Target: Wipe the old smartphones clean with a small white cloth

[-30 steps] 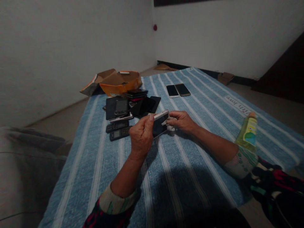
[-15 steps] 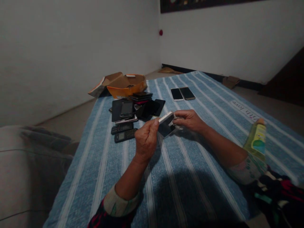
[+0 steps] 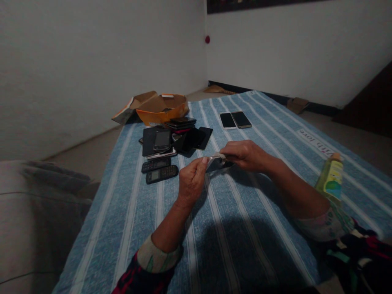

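Two hands [image 3: 191, 181] [image 3: 246, 155], one bottle [image 3: 332, 181]

Your left hand [image 3: 192, 179] is losing its fingertips behind the phone [image 3: 215, 163], while your right hand [image 3: 245, 156] is covering the phone's right end and most of the cloth [image 3: 221, 156]. Right of your grip, your sleeve [image 3: 329, 223] is hiding the bottle's [image 3: 332, 179] base; beyond it, leftward, the box's [image 3: 163, 116] contents are lying too dark to tell.

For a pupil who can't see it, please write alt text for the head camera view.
A person's left hand grips a phone over a blue striped cloth, the right hand at its other end. A pile of phones and an open orange box lie at left; two phones lie side by side beyond the hands, with a bottle at right.
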The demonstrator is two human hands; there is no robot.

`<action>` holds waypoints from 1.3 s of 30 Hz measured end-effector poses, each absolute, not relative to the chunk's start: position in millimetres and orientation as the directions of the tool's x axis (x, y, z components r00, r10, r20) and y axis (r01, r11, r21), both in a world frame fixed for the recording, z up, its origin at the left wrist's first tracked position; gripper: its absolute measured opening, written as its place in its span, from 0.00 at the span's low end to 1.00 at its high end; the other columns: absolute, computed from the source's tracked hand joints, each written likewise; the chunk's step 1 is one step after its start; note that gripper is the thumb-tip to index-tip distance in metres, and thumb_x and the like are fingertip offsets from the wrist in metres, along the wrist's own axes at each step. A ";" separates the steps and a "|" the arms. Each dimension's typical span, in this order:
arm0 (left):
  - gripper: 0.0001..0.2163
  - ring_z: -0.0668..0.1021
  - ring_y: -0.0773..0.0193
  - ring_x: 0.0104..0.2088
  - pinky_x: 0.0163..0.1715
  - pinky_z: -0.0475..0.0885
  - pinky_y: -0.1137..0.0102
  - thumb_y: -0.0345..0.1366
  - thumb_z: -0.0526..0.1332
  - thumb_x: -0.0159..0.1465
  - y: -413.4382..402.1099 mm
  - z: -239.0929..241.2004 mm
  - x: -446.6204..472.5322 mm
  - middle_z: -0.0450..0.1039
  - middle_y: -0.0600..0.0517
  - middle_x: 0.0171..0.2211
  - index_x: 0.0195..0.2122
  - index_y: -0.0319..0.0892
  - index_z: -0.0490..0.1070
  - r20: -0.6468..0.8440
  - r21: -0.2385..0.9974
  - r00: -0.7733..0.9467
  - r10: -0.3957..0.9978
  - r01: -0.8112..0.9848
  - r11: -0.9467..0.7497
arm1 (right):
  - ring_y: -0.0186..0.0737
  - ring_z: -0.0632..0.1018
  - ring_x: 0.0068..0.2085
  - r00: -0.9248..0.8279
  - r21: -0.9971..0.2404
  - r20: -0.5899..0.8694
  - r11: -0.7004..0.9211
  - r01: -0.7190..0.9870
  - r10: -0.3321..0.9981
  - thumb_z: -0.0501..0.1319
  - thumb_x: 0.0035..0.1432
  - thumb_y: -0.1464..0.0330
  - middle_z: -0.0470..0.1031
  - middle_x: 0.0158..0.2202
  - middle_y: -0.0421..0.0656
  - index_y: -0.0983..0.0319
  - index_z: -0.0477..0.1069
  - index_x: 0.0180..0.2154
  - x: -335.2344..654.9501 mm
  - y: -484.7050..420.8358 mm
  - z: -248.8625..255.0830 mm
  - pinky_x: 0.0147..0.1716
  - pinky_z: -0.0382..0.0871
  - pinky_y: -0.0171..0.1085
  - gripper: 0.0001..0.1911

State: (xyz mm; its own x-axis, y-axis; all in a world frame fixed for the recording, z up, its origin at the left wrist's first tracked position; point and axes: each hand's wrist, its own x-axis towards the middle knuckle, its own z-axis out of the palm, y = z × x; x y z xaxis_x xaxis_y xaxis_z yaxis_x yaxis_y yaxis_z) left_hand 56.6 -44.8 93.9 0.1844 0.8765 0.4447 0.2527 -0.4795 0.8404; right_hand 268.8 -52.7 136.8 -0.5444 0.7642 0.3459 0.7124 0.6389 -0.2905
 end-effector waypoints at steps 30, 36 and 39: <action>0.20 0.68 0.65 0.23 0.26 0.65 0.70 0.50 0.54 0.68 -43.7 62.7 53.2 0.65 0.55 0.20 0.24 0.42 0.70 0.340 0.887 0.272 0.900 0.224 -0.403 | 0.38 0.72 0.38 -0.481 -0.189 0.245 0.528 0.828 0.842 0.54 0.67 0.72 0.73 0.41 0.46 0.63 0.72 0.46 224.6 -72.5 126.1 0.34 0.61 0.35 0.10; 0.23 0.68 0.64 0.24 0.27 0.67 0.69 0.54 0.53 0.67 -42.3 60.6 52.7 0.66 0.55 0.20 0.24 0.42 0.69 0.326 0.894 0.253 0.911 0.229 -0.384 | 0.38 0.72 0.38 -0.508 -0.202 0.273 0.565 0.800 0.817 0.51 0.70 0.70 0.72 0.40 0.47 0.65 0.72 0.44 216.7 -71.6 117.2 0.37 0.64 0.35 0.12; 0.22 0.69 0.63 0.25 0.28 0.68 0.68 0.53 0.53 0.67 -42.4 59.5 53.7 0.68 0.54 0.21 0.25 0.42 0.72 0.331 0.892 0.256 0.908 0.229 -0.389 | 0.38 0.72 0.37 -0.485 -0.220 0.222 0.528 0.820 0.846 0.52 0.68 0.73 0.73 0.39 0.45 0.63 0.73 0.43 221.4 -69.1 119.4 0.34 0.62 0.35 0.11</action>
